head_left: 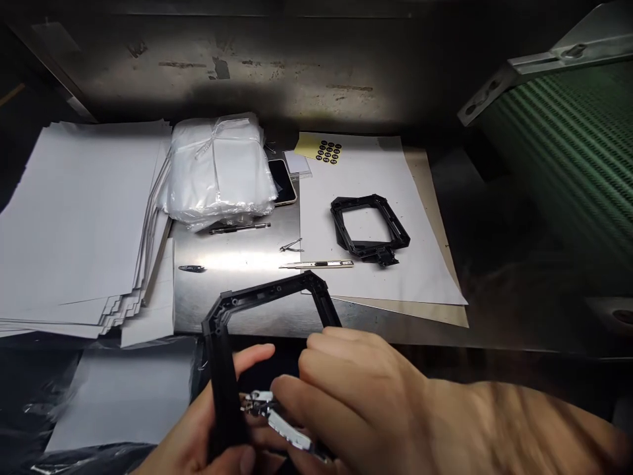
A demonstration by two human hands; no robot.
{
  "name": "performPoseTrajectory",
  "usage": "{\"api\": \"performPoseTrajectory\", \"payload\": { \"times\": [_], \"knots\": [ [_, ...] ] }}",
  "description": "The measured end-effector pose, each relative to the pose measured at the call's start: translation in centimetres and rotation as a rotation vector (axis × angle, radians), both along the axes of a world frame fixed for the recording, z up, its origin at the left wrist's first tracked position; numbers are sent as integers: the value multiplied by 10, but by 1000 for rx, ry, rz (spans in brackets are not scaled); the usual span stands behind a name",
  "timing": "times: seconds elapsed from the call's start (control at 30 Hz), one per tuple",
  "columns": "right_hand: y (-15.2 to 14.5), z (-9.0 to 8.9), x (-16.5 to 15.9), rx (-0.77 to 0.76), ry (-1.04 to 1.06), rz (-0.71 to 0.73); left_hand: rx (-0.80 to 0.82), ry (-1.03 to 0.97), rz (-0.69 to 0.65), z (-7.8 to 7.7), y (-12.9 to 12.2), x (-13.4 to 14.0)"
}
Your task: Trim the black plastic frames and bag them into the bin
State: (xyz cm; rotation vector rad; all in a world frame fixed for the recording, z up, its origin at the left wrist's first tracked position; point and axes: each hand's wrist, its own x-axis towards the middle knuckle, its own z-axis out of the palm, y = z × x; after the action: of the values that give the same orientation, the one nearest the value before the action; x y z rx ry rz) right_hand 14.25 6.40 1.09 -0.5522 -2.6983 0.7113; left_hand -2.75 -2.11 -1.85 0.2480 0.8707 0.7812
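Metal bench and wall behind held frame

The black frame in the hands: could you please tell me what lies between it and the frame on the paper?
In the head view, a utility knife lies between the held frame and the lying frame, partly on the white paper.

Your held frame appears matt black plastic; your clipper-like tool, shiny metal. Your bag bundle is glossy plastic film, your workbench smooth reflective metal, your paper stack matt.
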Motion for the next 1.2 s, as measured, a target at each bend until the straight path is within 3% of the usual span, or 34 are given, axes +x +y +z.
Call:
{"api": "performPoseTrajectory", "payload": {
  "times": [0.13,0.27,0.4,0.57,0.8,0.9,1.03,1.2],
  "knots": [
    [-1,-1,-10,35,9,-9,-59,198,-40,5,2,-2],
    [2,-6,-16,60,-2,-2,-35,204,-44,5,5,-3],
    [5,-6,-18,18,-6,173,-3,272,-108,4,5,-5],
    [4,-5,-17,48,28,102,-23,329,-150,5,7,-6],
    [6,-4,-15,-48,-27,248,-60,350,-169,5,6,-7],
    [4,-8,-13,-4,28,169,-101,268,-100,5,5,-4],
    [3,-12,-9,99,224,-21,-19,-65,102,3,1,3],
    [5,-8,-9,90,120,49,8,-70,72,0,0,5]
  ]
}}
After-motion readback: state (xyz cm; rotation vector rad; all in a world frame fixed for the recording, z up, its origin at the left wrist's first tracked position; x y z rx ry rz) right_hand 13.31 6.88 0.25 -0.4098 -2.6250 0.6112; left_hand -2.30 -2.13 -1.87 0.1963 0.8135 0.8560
